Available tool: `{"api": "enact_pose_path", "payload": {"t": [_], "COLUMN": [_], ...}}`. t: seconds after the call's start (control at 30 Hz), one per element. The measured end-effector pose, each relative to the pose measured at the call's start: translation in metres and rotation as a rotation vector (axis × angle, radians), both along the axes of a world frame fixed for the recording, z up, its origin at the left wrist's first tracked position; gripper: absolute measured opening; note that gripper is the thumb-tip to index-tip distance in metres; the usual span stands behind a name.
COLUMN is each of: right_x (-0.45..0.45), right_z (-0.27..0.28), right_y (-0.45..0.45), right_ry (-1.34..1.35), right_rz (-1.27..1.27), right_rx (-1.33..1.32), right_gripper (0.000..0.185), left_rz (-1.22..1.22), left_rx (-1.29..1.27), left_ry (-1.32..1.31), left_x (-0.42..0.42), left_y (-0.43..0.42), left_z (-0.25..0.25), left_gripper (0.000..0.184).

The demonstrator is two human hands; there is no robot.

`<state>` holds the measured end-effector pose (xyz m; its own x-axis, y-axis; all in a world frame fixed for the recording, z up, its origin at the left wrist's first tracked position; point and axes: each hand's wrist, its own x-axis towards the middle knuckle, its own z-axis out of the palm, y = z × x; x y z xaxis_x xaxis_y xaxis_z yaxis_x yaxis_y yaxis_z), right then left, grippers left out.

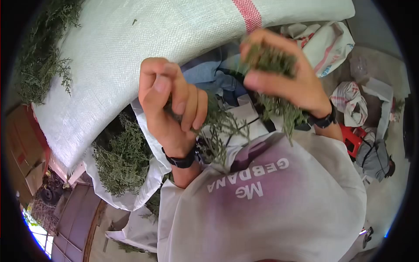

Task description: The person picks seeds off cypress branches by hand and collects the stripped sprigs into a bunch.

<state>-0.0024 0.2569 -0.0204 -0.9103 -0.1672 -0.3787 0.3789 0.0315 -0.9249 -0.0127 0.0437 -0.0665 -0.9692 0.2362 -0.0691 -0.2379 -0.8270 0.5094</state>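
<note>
My left hand (168,105) is raised with its fingers curled in, closed round a sprig of scaly evergreen foliage (223,124). The sprig's tips stick out to the right below my fingers. Opposite it, my right hand (301,74) is wrapped round a bunch of evergreen foliage (283,111), partly smeared by motion. Its ends hang down past my wrist. Both hands are above the front of a pale shirt (262,209) with purplish patches and upside-down white lettering. Each wrist wears a dark band.
A large white woven sack (144,39) with a red stripe spans the top. More foliage lies in a white bag (124,157) at left and at upper left (46,61). A cardboard box (22,144), crumpled sacks (351,102) and a red object (350,137) stand around.
</note>
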Motion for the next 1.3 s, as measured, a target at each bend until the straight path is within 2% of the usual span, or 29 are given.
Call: {"api": "enact_pose_path", "payload": {"t": [0.1,0.13,0.23,0.4,0.5,0.53,0.63,0.67,0.8,0.87,0.93,1.03,1.07,1.17,1.2,1.3], "right_x": [0.014,0.014,0.012,0.018,0.010,0.010,0.012,0.012,0.004,0.000,0.002,0.008,0.008,0.010,0.011,0.008], "right_z": [-0.020,-0.024,-0.035,-0.034,-0.026,-0.028,-0.039,-0.038,-0.024,-0.009,-0.003,-0.008,-0.008,-0.005,-0.004,-0.001], "right_y": [-0.012,-0.012,-0.009,-0.015,-0.016,-0.016,-0.014,-0.013,-0.005,-0.001,0.001,-0.002,-0.001,0.006,0.008,0.014], "right_ry": [0.255,0.254,0.202,0.257,0.367,0.372,0.363,0.364,0.443,0.451,0.458,0.535,0.537,0.466,0.464,0.421], "right_rz": [0.292,0.289,0.204,0.227,0.479,0.481,0.488,0.488,0.361,0.332,0.320,0.124,0.127,0.053,0.057,-0.123], "right_rx": [0.013,0.006,0.032,-0.049,0.321,0.316,0.015,0.015,0.194,0.183,0.187,0.214,0.219,0.283,0.294,0.278], "right_gripper": [0.031,0.031,0.029,0.023,0.023,0.023,0.022,0.022,0.022,0.023,0.023,0.029,0.029,0.032,0.032,0.031], "left_rz": [-0.055,-0.057,-0.171,-0.143,-0.130,-0.129,-0.123,-0.123,-0.111,0.116,0.226,-0.155,-0.153,-0.336,-0.336,-0.430], "left_rx": [0.330,0.323,0.767,0.905,0.952,0.947,1.012,1.011,0.754,0.361,0.171,0.202,0.207,-0.226,-0.215,-0.220], "left_ry": [0.061,0.059,0.156,0.121,0.092,0.096,0.134,0.135,0.198,-0.017,-0.118,-0.073,-0.070,-0.211,-0.211,-0.137], "left_x": [0.002,0.000,-0.004,-0.002,-0.003,-0.003,-0.004,-0.003,0.003,0.013,0.017,0.015,0.015,0.014,0.016,0.012], "left_y": [-0.004,-0.005,-0.012,-0.005,-0.003,-0.004,-0.004,-0.005,-0.003,0.023,0.027,0.012,0.009,0.006,0.003,-0.013], "left_z": [-0.004,-0.009,-0.024,-0.025,-0.026,-0.027,-0.030,-0.033,-0.032,-0.003,0.004,-0.003,-0.001,0.014,0.012,-0.003], "left_gripper": [0.012,0.012,0.011,0.018,0.021,0.021,0.024,0.024,0.044,0.066,0.077,0.091,0.091,0.090,0.090,0.067]}}
